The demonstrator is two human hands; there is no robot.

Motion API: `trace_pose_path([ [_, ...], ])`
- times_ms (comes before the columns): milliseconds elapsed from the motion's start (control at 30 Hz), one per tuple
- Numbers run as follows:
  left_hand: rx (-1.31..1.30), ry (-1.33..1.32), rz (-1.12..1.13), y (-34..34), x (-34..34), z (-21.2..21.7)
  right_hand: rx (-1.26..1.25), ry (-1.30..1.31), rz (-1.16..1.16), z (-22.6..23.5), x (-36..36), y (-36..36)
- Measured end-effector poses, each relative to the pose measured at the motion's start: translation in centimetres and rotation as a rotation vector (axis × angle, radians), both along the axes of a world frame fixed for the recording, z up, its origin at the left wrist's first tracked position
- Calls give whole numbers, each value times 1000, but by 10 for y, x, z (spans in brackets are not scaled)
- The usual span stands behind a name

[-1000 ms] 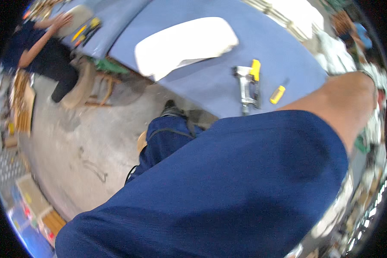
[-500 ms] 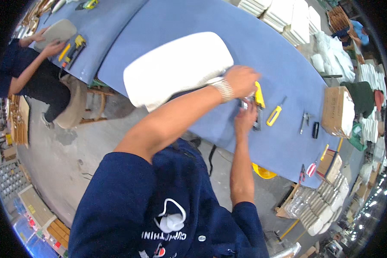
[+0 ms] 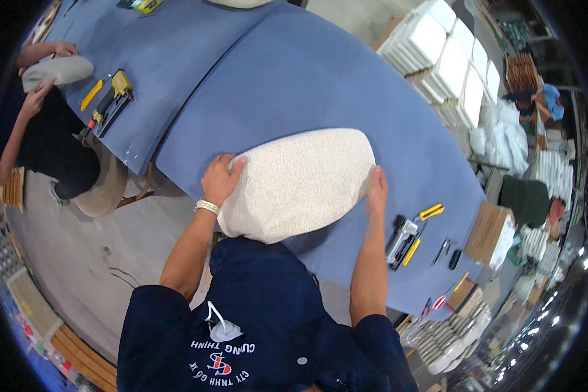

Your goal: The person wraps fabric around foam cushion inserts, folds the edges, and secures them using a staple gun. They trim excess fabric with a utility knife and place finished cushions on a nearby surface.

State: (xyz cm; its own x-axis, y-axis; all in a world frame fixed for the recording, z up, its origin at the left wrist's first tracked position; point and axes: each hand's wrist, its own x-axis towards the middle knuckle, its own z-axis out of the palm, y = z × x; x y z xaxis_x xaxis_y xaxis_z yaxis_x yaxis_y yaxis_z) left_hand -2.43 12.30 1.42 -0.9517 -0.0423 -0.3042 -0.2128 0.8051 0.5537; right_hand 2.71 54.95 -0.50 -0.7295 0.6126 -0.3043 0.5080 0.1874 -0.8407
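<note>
A cream, fabric-covered seat pad (image 3: 300,186) with rounded corners lies tilted across the front of the blue-topped table, close to my body. My left hand (image 3: 222,179) grips its left edge, thumb over the top face and the other fingers partly hidden. At the opposite edge, my right hand (image 3: 377,189) holds the pad's side, its fingers closed against it. Right of the pad lies a staple gun (image 3: 402,238), with a yellow-handled screwdriver (image 3: 431,212) beside it. Both tools are apart from my hands.
The blue tabletop (image 3: 294,78) stretches beyond the pad. Pliers-like tools (image 3: 441,249) and a black block (image 3: 455,259) lie at right, near a cardboard box (image 3: 489,234). Stacked white pads (image 3: 438,59) stand beyond. At left, a co-worker holds another pad (image 3: 59,70) near a yellow-black staple gun (image 3: 114,101).
Both my hands have left the staple gun and moved left onto the seat pad. The pad has come nearer to me. The staple gun and screwdriver now lie close together.
</note>
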Motion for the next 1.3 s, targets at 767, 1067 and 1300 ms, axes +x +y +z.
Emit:
trace_pose_path([
  [767, -106, 120, -681, 156, 124, 151, 92, 587, -59, 70, 68, 2],
  [1067, -15, -101, -949, 278, 65, 150, -117, 578, -134, 62, 56, 11],
  [1300, 603, -362, -763, 293, 40, 128, -381, 578, -204, 77, 34, 14],
])
